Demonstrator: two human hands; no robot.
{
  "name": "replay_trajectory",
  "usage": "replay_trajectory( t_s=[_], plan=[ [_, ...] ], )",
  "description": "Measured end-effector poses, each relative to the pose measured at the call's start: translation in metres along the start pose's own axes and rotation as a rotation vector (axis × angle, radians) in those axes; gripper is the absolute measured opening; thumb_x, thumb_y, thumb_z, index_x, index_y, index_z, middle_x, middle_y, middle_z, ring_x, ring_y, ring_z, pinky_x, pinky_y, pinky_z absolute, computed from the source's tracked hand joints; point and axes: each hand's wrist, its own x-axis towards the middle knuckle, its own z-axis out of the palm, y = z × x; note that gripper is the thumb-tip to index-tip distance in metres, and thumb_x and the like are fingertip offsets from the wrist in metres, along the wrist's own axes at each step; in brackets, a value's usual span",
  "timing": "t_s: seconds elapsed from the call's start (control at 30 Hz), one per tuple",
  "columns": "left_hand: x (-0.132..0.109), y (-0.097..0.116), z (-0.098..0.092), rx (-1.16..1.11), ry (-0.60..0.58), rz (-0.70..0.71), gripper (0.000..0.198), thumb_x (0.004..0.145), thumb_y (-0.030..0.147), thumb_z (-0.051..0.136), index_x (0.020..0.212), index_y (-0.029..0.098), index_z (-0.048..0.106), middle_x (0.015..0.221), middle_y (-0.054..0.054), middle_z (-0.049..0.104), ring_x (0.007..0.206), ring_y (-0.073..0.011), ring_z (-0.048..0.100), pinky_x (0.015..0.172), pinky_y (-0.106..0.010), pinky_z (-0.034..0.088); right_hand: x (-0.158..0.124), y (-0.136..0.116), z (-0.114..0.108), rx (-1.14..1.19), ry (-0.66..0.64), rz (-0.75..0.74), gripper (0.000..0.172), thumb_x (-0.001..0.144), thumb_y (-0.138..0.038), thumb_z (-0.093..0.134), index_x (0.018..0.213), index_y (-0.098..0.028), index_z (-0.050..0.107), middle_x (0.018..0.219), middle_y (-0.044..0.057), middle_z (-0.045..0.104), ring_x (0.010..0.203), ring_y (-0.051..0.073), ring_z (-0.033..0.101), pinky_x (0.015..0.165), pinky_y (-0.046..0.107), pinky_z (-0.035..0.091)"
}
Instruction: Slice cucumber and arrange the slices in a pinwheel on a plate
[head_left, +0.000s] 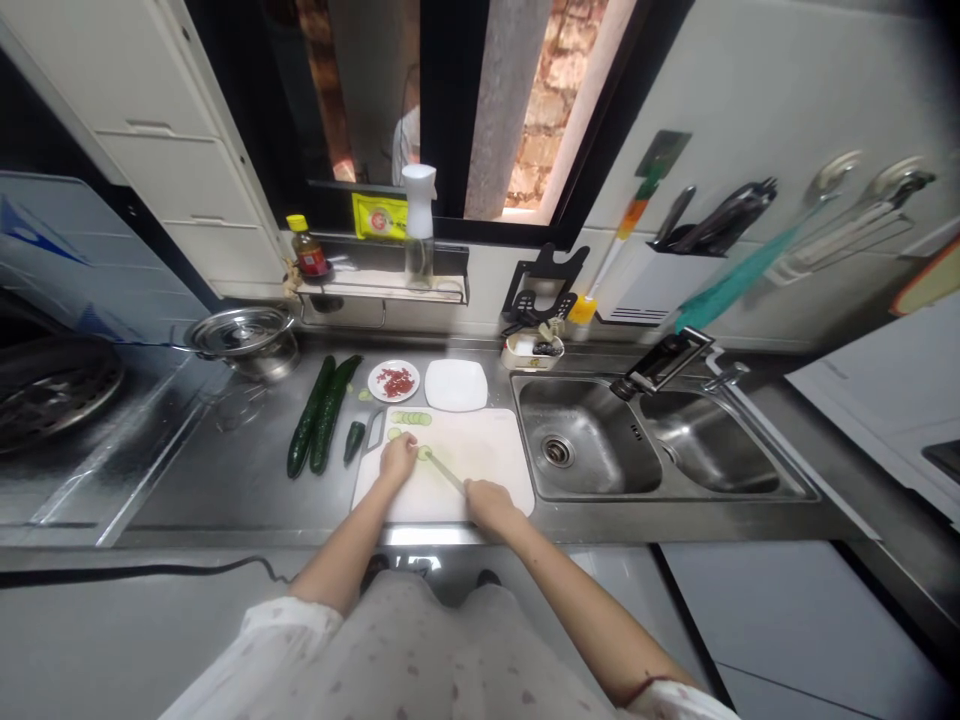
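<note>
My right hand [491,506] is closed around the handle of a knife [448,472], its blade pointing up and left across the white cutting board [480,430]. At the blade's tip lies a pale green cucumber slice [424,453]. Left of it, my left hand [399,458] rests over the board with fingers curled together; what they hold, if anything, is hidden. Just beyond that hand is another cucumber slice [394,433]. A row of overlapping cucumber slices [412,418] lies near the board's far edge. Beside the board's handle sits a short cucumber end piece [355,441].
Two whole cucumbers [324,415] lie left of the board. Behind it stand a plate of chopped red pieces [394,381] and a white square plate [456,384]. A double sink [592,490] adjoins on the right. A lidded steel pot [259,345] stands back left.
</note>
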Motion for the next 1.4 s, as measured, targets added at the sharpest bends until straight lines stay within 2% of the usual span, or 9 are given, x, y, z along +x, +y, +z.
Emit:
replay_trajectory(
  t_s=[0.27,0.4,0.53,0.67,0.8,1.0,1.2,1.4],
  plan=[
    [-0.009,0.003,0.006,0.055,0.027,0.059,0.024,0.087,0.028,0.052,0.106,0.018,0.061,0.098,-0.008,0.066,0.093,-0.0201,0.06,0.081,-0.028,0.04,-0.011,0.012,0.01,0.058,0.022,0.019,0.03,0.088,-0.012,0.039,0.108,-0.014,0.061,0.102,0.016,0.068,0.096,0.025,0.064,0.072,0.03,0.042],
    [-0.018,0.004,0.009,0.098,0.048,0.139,0.026,0.088,0.031,0.052,0.109,0.018,0.059,0.102,-0.009,0.062,0.099,-0.0214,0.056,0.086,-0.03,0.039,-0.013,0.022,0.021,0.137,0.099,0.028,0.028,0.092,-0.019,0.037,0.108,-0.016,0.059,0.1,0.013,0.068,0.092,0.021,0.063,0.071,0.028,0.038],
    [-0.023,0.007,0.008,0.117,0.041,0.179,0.02,0.087,0.027,0.053,0.104,0.019,0.06,0.103,-0.009,0.059,0.101,-0.0209,0.055,0.088,-0.03,0.037,-0.013,0.031,0.029,0.223,0.168,0.112,0.026,0.095,-0.026,0.035,0.109,-0.018,0.056,0.096,0.009,0.069,0.089,0.018,0.062,0.069,0.025,0.035],
    [-0.019,0.012,0.005,0.058,0.035,0.105,0.012,0.082,0.021,0.057,0.094,0.019,0.06,0.098,-0.006,0.061,0.095,-0.0188,0.057,0.083,-0.027,0.039,-0.012,0.032,0.03,0.232,0.17,0.151,0.025,0.096,-0.028,0.035,0.107,-0.019,0.055,0.097,0.009,0.068,0.088,0.018,0.062,0.067,0.024,0.033],
    [-0.014,0.012,0.003,-0.082,0.011,-0.008,0.005,0.08,0.02,0.059,0.084,0.019,0.061,0.083,-0.002,0.065,0.081,-0.0152,0.06,0.072,-0.024,0.04,-0.01,0.031,0.031,0.228,0.177,0.174,0.025,0.096,-0.028,0.034,0.107,-0.019,0.055,0.097,0.008,0.068,0.088,0.017,0.063,0.066,0.024,0.033],
    [-0.011,0.0,-0.01,-0.187,0.091,-0.118,0.009,0.078,0.027,0.062,0.079,0.018,0.063,0.079,-0.002,0.068,0.076,-0.0148,0.063,0.068,-0.022,0.042,-0.005,0.029,0.033,0.226,0.186,0.193,0.027,0.097,-0.029,0.033,0.108,-0.019,0.055,0.096,0.009,0.068,0.089,0.018,0.063,0.066,0.024,0.035],
    [-0.001,-0.014,-0.028,-0.129,0.184,-0.18,0.011,0.079,0.024,0.058,0.083,0.017,0.067,0.08,-0.003,0.07,0.077,-0.0152,0.063,0.07,-0.023,0.043,-0.002,0.025,0.029,0.212,0.17,0.197,0.027,0.097,-0.027,0.033,0.109,-0.018,0.055,0.094,0.01,0.068,0.087,0.019,0.064,0.067,0.025,0.036],
    [0.007,-0.023,-0.033,-0.033,0.199,-0.171,0.017,0.08,0.019,0.053,0.089,0.018,0.068,0.083,-0.005,0.07,0.079,-0.0166,0.064,0.072,-0.023,0.043,-0.003,0.024,0.028,0.211,0.17,0.198,0.029,0.098,-0.027,0.032,0.111,-0.018,0.055,0.096,0.01,0.068,0.088,0.018,0.064,0.068,0.025,0.036]
  ],
)
